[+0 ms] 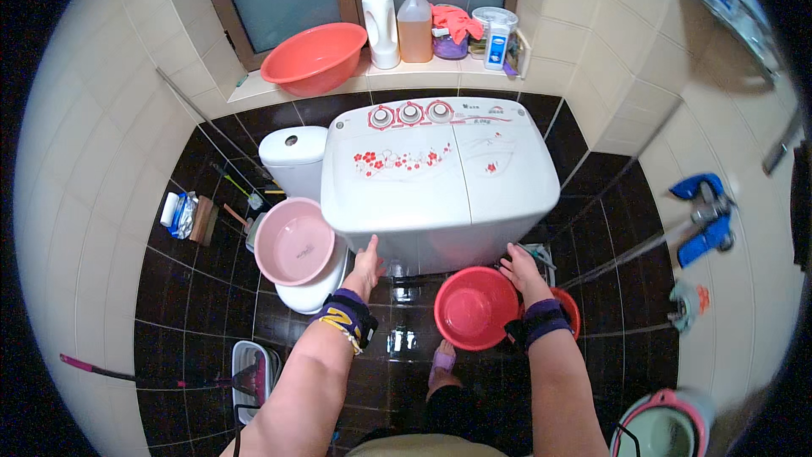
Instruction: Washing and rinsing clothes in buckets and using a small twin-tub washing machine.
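A white twin-tub washing machine (397,211) with red flower prints and three dials stands in front of me, its lids down. My left hand (366,271) is at the lower left of its front, fingers stretched out and holding nothing. I cannot tell whether it presses on the casing. At the lower right of the machine is my right hand (521,269), fingers apart, above the rim of a red basin (476,309) on the floor. Nothing shows in that hand. Another red container (568,311) is partly hidden behind my right wrist.
A pink basin (294,241) rests on the toilet (313,294) at left. The sill holds an orange-red basin (315,57), a white bottle (382,25) and an amber jug (414,30). A mop bucket (254,360) stands lower left; a pale green bucket (664,432) lower right. The dark tiles shine.
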Motion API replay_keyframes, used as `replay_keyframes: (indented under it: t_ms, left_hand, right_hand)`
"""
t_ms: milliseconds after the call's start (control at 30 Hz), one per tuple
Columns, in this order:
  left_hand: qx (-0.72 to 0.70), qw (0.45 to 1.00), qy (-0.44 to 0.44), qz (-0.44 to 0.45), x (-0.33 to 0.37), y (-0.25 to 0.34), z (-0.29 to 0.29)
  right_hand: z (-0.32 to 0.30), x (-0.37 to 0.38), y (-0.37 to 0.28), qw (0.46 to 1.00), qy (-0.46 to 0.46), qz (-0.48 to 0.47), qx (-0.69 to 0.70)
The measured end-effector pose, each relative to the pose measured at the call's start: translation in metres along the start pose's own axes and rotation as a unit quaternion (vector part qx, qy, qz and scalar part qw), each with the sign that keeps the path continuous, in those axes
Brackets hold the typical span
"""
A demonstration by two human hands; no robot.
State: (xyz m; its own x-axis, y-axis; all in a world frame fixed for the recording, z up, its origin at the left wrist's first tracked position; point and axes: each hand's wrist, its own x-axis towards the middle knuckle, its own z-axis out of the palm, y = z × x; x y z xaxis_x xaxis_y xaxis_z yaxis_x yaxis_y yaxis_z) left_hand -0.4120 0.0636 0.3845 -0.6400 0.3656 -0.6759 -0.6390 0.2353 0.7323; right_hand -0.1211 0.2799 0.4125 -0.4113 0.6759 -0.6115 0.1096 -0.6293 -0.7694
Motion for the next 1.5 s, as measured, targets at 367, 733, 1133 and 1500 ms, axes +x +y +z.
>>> replay_keyframes:
  t_ms: [367,733,1133,1500]
  left_hand:
    - [-0.047,0.994,0.1,-0.002,0.088,0.029,0.065]
    - [0.037,0.993,0.114,0.018,0.129,0.063,0.024]
    - [0.058,0.993,0.094,-0.034,0.116,0.083,0.026]
    - [0.007,0.996,0.078,-0.047,0.113,0.081,0.027]
  right_hand:
    - [0.025,0.138,-0.054,0.998,0.038,0.009,0.048]
    - [0.058,0.158,-0.025,0.997,0.067,0.039,0.023]
    - [0.045,0.138,-0.039,0.985,0.039,0.109,0.13]
    - [0.05,0.047,-0.161,0.988,0.091,-0.075,0.094]
